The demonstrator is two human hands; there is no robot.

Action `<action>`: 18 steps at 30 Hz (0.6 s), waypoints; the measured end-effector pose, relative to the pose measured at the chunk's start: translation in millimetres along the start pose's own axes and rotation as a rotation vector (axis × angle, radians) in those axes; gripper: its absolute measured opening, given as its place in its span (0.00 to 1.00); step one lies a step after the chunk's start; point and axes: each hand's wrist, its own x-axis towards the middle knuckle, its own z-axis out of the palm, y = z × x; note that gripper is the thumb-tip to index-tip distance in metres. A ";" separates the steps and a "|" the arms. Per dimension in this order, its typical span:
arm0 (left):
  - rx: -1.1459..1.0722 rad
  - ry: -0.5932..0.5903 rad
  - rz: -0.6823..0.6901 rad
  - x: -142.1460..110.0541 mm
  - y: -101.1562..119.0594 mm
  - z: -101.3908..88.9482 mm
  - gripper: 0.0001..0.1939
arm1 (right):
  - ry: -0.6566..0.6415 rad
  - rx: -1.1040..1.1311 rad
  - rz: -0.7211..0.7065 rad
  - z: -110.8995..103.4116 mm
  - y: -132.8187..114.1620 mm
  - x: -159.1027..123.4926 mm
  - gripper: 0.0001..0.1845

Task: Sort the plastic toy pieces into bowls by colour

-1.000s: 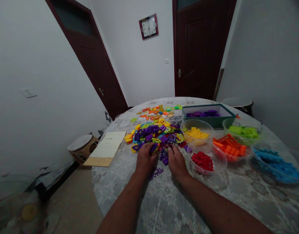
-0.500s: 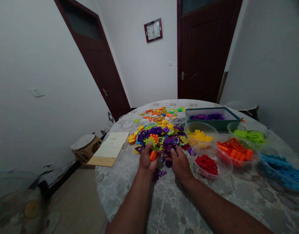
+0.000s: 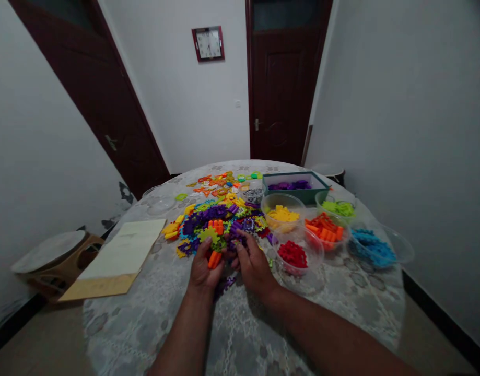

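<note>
My left hand point(image 3: 205, 271) is closed around a cluster of plastic building pieces: a yellow-green gear point(image 3: 209, 235) and an orange piece point(image 3: 214, 259). Close beside it, my right hand point(image 3: 256, 263) has its fingers bent on a dark purple gear piece point(image 3: 234, 241), whose outline is partly hidden. Just beyond both hands lies a mixed heap of gear pieces point(image 3: 208, 213) in purple, yellow, blue and green. Under the hands, a few loose purple pieces point(image 3: 226, 284) rest on the tablecloth.
To the right stand clear bowls of yellow pieces point(image 3: 282, 213), red pieces point(image 3: 292, 254), orange pieces point(image 3: 325, 230), green pieces point(image 3: 339, 209) and blue pieces point(image 3: 372, 246). Behind them sits a box point(image 3: 320, 194) with purple pieces. Paper point(image 3: 122, 248) overhangs the left table edge.
The view has swung right, so the table and its contents appear further left. My hands have come closer together, with the same pieces still in them.
</note>
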 end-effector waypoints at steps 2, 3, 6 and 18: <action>0.013 0.001 -0.022 -0.4 0.4 3.2 0.14 | -0.041 -0.039 -0.015 -3.4 -11.7 -2.4 0.24; 0.019 0.003 -0.037 -0.9 0.0 4.1 0.13 | -0.062 -0.049 -0.018 -6.1 -18.4 -3.7 0.24; 0.034 0.009 -0.074 -2.7 -3.1 4.0 0.10 | -0.091 -0.089 -0.037 -18.8 -39.7 -6.2 0.23; 0.030 -0.103 -0.144 -8.3 -19.3 0.1 0.15 | 0.254 -0.725 -0.118 -156.9 -76.8 126.0 0.18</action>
